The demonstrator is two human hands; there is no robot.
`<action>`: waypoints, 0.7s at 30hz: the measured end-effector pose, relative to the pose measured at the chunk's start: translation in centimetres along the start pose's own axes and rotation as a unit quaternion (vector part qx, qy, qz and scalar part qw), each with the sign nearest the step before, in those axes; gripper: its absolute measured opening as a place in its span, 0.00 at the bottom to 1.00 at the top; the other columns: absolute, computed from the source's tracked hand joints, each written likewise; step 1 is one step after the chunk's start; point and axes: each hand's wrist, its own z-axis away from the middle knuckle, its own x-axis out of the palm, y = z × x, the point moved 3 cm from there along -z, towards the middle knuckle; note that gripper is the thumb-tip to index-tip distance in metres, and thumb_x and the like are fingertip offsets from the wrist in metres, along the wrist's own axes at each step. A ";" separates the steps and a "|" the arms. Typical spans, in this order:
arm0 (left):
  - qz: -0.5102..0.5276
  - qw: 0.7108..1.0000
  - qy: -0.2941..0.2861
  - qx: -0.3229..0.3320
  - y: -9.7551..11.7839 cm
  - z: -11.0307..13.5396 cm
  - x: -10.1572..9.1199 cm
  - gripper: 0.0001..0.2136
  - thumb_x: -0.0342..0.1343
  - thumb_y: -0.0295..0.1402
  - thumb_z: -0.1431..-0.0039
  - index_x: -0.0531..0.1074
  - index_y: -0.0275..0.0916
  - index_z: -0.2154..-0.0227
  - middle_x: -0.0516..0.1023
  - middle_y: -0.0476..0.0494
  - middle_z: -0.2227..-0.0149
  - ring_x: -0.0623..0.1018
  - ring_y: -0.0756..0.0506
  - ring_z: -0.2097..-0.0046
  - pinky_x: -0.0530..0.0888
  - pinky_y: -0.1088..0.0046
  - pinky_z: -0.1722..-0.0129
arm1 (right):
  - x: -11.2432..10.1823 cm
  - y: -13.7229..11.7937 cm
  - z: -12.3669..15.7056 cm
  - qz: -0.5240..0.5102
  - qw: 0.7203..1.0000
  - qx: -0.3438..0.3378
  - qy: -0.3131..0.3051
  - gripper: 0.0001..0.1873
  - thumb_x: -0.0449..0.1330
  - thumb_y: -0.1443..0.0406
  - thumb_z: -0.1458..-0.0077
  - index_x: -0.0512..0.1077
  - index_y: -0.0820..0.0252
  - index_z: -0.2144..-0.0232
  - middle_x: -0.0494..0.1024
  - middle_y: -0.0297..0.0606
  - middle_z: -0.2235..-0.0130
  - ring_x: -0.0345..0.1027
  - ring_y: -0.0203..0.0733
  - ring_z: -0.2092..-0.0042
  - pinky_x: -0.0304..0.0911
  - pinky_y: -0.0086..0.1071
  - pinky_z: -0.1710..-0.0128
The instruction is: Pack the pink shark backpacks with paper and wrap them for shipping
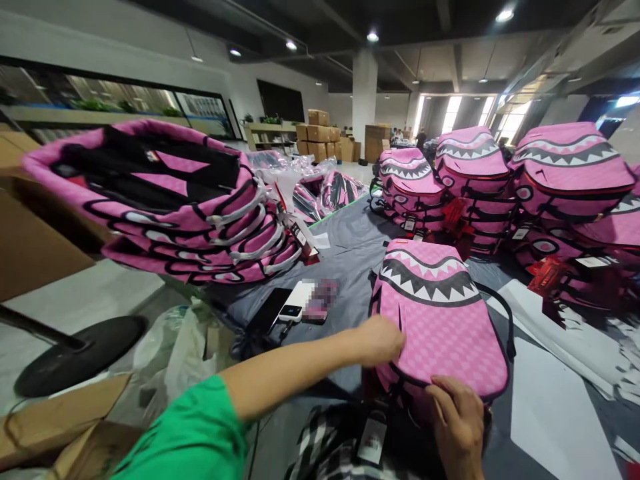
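A pink checkered backpack (440, 313) with a shark-teeth print lies flat on the grey table (350, 247) right in front of me. My left hand (383, 339) rests on its left edge, fingers curled against the fabric. At the bag's near bottom edge my right hand (457, 417) grips the black rim with its fingers. A hang tag (373, 440) dangles below the bag, near my lap.
Stacks of the same pink backpacks stand at the back right (500, 180) and on the left (165, 200). A phone (270, 310) and a white power bank (297, 301) lie on the table. Cardboard boxes (30, 240), plastic bags (185, 347) and a round black stand base (80, 353) sit at left.
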 end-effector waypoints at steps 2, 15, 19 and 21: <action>-0.017 0.997 0.012 0.069 1.3 2.1 0.0 0.04 0.58 0.28 0.43 0.76 0.35 0.71 0.80 0.37 0.71 0.79 0.40 0.67 0.70 0.68 0.66 | -0.4 0.4 -0.9 -0.039 0.999 0.007 -0.004 0.07 0.58 0.69 0.37 0.74 0.54 0.65 0.79 0.38 0.62 0.73 0.42 0.60 0.65 0.38 0.60; 0.105 0.982 0.035 0.151 14.1 -0.9 8.5 0.10 0.51 0.26 0.36 0.70 0.32 0.53 0.78 0.32 0.56 0.80 0.37 0.57 0.76 0.64 0.61 | -3.3 6.4 8.6 -0.008 0.950 0.309 -0.039 0.24 0.55 0.68 0.45 0.66 0.60 0.45 0.75 0.46 0.50 0.71 0.48 0.49 0.69 0.44 0.50; 0.113 0.986 0.006 0.124 16.6 -4.5 7.7 0.12 0.43 0.21 0.36 0.69 0.28 0.55 0.79 0.29 0.62 0.81 0.36 0.60 0.76 0.64 0.65 | -1.8 6.6 9.8 0.003 0.945 0.328 -0.012 0.18 0.51 0.68 0.41 0.66 0.58 0.48 0.75 0.44 0.55 0.71 0.46 0.53 0.70 0.42 0.54; 0.119 0.986 0.008 0.119 16.6 -5.1 7.1 0.13 0.45 0.21 0.37 0.68 0.27 0.52 0.79 0.29 0.62 0.82 0.36 0.60 0.76 0.64 0.65 | -1.8 6.7 10.0 0.013 0.949 0.315 -0.006 0.14 0.50 0.65 0.38 0.67 0.58 0.51 0.75 0.43 0.57 0.71 0.46 0.56 0.70 0.40 0.57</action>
